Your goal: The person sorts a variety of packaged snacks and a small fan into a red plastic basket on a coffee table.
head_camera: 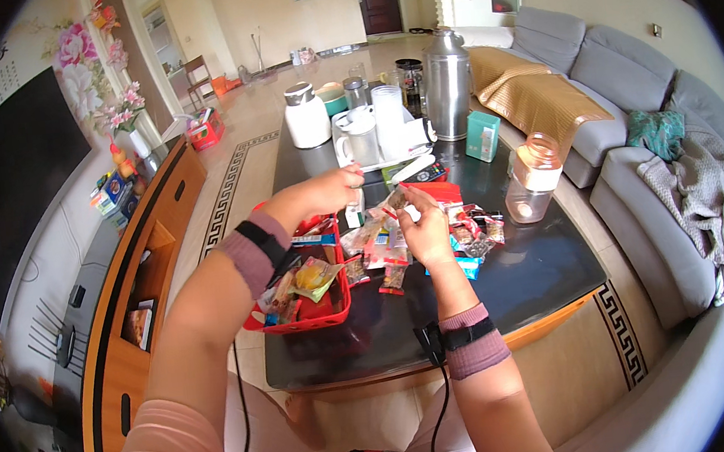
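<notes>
My left hand [336, 190] is raised above the far end of a red plastic basket [346, 286], its fingertips close together; whether it holds something is unclear. Wrapped snacks, one with a yellow filling [316, 275], lie in the basket. Between the fingers of my right hand [424, 225] is a small clear wrapped snack [397, 199]. Below it spreads a pile of small snack packets [393, 280], with more red and clear packets [477, 234] to the right and a blue packet [469, 266] near the right wrist. A red packet [437, 191] lies behind the right hand.
On the dark glossy coffee table [387, 348] stand a white jug [307, 117], a steel thermos [448, 87], a white tray [388, 161] with a pitcher, a remote control [434, 172], a green box [483, 136] and a clear plastic jar [531, 183]. Black cables hang from both wrist straps.
</notes>
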A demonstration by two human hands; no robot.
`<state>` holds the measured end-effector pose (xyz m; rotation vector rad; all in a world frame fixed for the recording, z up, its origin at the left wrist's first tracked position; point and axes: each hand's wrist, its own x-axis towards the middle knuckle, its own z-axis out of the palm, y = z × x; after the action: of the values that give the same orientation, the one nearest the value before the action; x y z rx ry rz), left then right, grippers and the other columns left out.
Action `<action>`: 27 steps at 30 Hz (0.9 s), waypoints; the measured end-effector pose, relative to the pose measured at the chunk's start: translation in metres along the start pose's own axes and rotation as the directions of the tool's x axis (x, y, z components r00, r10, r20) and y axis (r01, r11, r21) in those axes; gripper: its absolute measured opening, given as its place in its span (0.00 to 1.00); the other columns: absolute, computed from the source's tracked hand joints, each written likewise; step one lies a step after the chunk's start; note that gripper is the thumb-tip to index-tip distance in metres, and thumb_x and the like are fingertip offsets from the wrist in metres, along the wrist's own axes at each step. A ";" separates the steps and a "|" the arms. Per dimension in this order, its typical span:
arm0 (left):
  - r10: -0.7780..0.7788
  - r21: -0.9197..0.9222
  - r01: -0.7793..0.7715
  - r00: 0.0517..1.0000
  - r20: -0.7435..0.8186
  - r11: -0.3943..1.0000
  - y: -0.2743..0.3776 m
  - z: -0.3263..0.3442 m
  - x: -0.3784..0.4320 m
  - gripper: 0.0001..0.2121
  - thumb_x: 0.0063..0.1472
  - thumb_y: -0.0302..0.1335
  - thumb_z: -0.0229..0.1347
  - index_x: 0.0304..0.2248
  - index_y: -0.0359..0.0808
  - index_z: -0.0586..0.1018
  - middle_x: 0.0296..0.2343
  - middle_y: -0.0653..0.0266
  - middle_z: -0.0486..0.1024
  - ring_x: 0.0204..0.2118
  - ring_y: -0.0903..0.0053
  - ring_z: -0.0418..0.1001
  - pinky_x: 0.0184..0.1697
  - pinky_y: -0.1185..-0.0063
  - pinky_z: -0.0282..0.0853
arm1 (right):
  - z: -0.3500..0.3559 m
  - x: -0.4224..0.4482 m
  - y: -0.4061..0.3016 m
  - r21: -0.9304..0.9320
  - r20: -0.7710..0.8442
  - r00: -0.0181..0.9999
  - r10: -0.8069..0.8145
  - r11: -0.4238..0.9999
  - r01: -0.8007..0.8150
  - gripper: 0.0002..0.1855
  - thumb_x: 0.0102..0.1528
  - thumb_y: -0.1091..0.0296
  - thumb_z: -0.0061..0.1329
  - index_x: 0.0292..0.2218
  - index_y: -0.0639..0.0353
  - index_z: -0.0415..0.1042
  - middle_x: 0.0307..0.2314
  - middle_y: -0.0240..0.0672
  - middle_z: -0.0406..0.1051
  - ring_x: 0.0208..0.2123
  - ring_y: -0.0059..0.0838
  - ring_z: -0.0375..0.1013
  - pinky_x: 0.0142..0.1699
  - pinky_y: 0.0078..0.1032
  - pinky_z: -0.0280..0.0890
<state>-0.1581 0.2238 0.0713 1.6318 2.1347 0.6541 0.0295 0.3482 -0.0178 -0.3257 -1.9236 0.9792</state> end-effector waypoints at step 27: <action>0.207 -0.078 -0.255 0.900 -0.385 0.964 0.102 0.165 -0.116 0.27 0.57 0.21 0.53 0.56 0.29 0.62 0.57 0.46 0.57 0.61 0.59 0.55 0.62 0.69 0.53 | -0.040 -0.005 0.030 -0.103 -0.045 0.950 0.311 0.944 -0.314 0.12 0.51 0.69 0.50 0.36 0.64 0.76 0.30 0.45 0.77 0.33 0.37 0.78 0.41 0.30 0.70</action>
<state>0.0444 0.1562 -0.0045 1.8242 2.1032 1.2401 0.0606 0.3852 -0.0331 -0.7227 -1.9401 1.0668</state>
